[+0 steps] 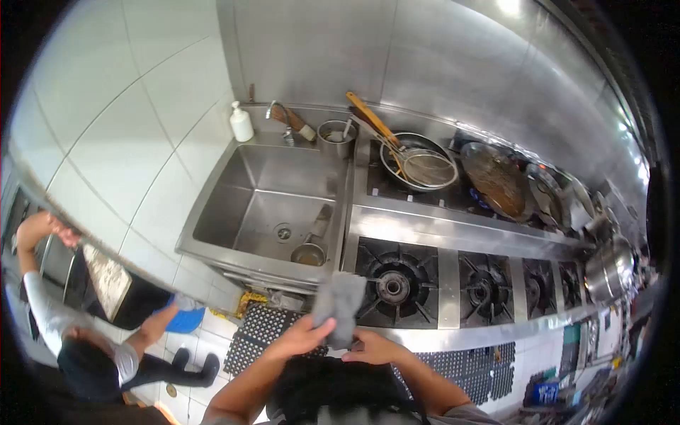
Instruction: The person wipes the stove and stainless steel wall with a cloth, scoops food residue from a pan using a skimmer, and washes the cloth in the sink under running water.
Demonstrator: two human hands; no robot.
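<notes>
A grey cloth (338,306) hangs between my two hands, in front of the stove's near left corner. My left hand (303,337) has its fingers closed on the cloth's left side. At the cloth's lower right is my right hand (372,347), its fingers bent against the lower edge. Beyond the cloth, to the left, a steel sink (241,205) holds a small pan (309,253) near the drain. A black burner (394,285) lies just right of the cloth.
A co-worker (88,361) is at the lower left, beside a blue cloth (185,320). Behind the burners are a wok with a strainer (430,168) and a brown-stained pan (496,180). A soap bottle (241,123) stands by the faucet (287,127). Black mats (265,333) cover parts of the floor.
</notes>
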